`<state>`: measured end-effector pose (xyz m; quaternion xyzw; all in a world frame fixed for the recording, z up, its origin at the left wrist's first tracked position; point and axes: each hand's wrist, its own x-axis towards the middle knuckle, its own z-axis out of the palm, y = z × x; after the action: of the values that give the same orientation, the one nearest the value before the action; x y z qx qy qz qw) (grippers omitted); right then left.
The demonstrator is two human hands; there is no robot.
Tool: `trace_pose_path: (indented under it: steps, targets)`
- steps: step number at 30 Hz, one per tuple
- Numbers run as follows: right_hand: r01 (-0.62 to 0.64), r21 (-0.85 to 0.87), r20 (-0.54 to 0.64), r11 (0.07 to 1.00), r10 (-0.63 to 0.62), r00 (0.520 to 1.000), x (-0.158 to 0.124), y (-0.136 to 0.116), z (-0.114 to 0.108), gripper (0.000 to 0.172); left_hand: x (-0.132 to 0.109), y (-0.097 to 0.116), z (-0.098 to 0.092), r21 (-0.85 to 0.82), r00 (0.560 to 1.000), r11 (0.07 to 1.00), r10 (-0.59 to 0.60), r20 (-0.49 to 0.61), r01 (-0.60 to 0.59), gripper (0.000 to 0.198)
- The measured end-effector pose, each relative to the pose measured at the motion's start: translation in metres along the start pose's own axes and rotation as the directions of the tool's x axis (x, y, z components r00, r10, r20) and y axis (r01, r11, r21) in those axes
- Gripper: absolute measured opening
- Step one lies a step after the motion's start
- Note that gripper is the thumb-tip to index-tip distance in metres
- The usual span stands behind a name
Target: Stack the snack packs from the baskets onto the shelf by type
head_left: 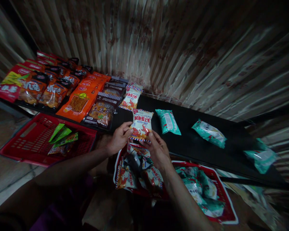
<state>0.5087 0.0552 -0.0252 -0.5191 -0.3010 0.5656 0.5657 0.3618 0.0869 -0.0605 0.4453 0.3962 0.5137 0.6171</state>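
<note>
Both hands grip one white snack bag (141, 124) with red lettering and a striped edge, held upright over the front of the black shelf (180, 142). My left hand (120, 138) pinches its lower left corner, and my right hand (157, 148) its lower right corner. Just behind it, a similar white bag (130, 97) lies on the shelf. To the right is a teal bag (168, 122). Below my hands, a red basket (116, 171) holds several more white bags. Dark brown snack packs (100, 110) lie to the left of the held bag.
Orange packs (80, 96) and several dark and red bags (31, 86) fill the shelf's left end. Two more teal bags (209, 133) lie farther right. A red basket (21, 141) at left holds green packets; another (227, 200) at right holds teal bags. Pleated curtain (159, 48) hangs behind.
</note>
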Motion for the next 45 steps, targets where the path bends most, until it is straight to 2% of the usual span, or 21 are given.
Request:
trace_pose_path:
  steps: [5, 7, 10, 13, 19, 23, 26, 31, 34, 37, 39, 41, 43, 45]
  targets:
    - [-0.007, 0.017, -0.036, 1.000, 0.008, 0.999, -0.001, -0.001, 0.004, 0.041, -0.002, 0.000, -0.003, 0.106, 0.999, 0.994, 0.029, 0.035, -0.032, 0.047]
    - [0.014, -0.001, -0.046, 1.000, -0.014, 0.999, 0.000, -0.001, 0.004, 0.042, -0.003, 0.002, -0.003, 0.199, 0.994, 0.974, 0.109, 0.005, -0.108, 0.047]
    - [0.066, -0.026, -0.040, 0.997, -0.067, 0.997, 0.001, 0.000, 0.003, 0.044, -0.003, 0.006, -0.002, 0.328, 0.962, 0.915, 0.267, -0.052, -0.236, 0.049]
    - [0.099, -0.045, -0.029, 0.994, -0.100, 0.995, 0.002, 0.003, 0.002, 0.047, -0.004, 0.011, 0.000, 0.403, 0.936, 0.861, 0.351, -0.028, -0.311, 0.047]
    - [0.136, -0.096, -0.023, 0.986, -0.139, 0.990, 0.000, 0.005, 0.004, 0.053, -0.008, 0.019, 0.000, 0.490, 0.907, 0.786, 0.422, 0.021, -0.377, 0.039]
    - [0.241, -0.210, 0.025, 0.947, -0.241, 0.970, -0.006, 0.002, 0.007, 0.048, -0.014, 0.024, 0.001, 0.475, 0.908, 0.792, 0.418, 0.036, -0.384, 0.040]
    - [0.396, -0.325, 0.092, 0.859, -0.388, 0.917, -0.010, 0.000, 0.006, 0.044, -0.017, 0.025, 0.003, 0.385, 0.927, 0.849, 0.372, 0.051, -0.362, 0.042]
    - [0.639, -0.514, 0.278, 0.572, -0.594, 0.755, -0.018, -0.003, 0.002, 0.039, -0.020, 0.030, 0.006, 0.102, 0.974, 0.968, 0.227, 0.022, -0.228, 0.041]
    - [0.688, -0.589, 0.357, 0.424, -0.627, 0.692, -0.022, -0.005, 0.002, 0.039, -0.021, 0.033, 0.009, -0.086, 0.990, 0.988, 0.131, 0.058, -0.125, 0.049]
    - [0.704, -0.617, 0.399, 0.351, -0.632, 0.664, -0.024, -0.006, 0.003, 0.039, -0.020, 0.029, 0.011, -0.228, 0.993, 0.974, 0.038, 0.111, -0.012, 0.055]
    - [0.707, -0.609, 0.408, 0.358, -0.623, 0.667, -0.023, -0.004, 0.004, 0.038, -0.018, 0.024, 0.011, -0.321, 0.993, 0.944, -0.043, 0.113, 0.077, 0.054]
    - [0.680, -0.591, 0.352, 0.435, -0.619, 0.702, -0.021, 0.000, 0.004, 0.037, -0.015, 0.021, 0.011, -0.408, 0.988, 0.901, -0.122, 0.089, 0.148, 0.052]
    - [0.601, -0.550, 0.207, 0.580, -0.603, 0.771, -0.017, 0.003, 0.004, 0.040, -0.013, 0.021, 0.010, -0.465, 0.980, 0.863, -0.184, 0.076, 0.198, 0.053]
    - [0.469, -0.455, 0.038, 0.757, -0.509, 0.860, -0.013, 0.006, 0.005, 0.045, -0.012, 0.024, 0.010, -0.489, 0.969, 0.837, -0.227, 0.098, 0.245, 0.053]
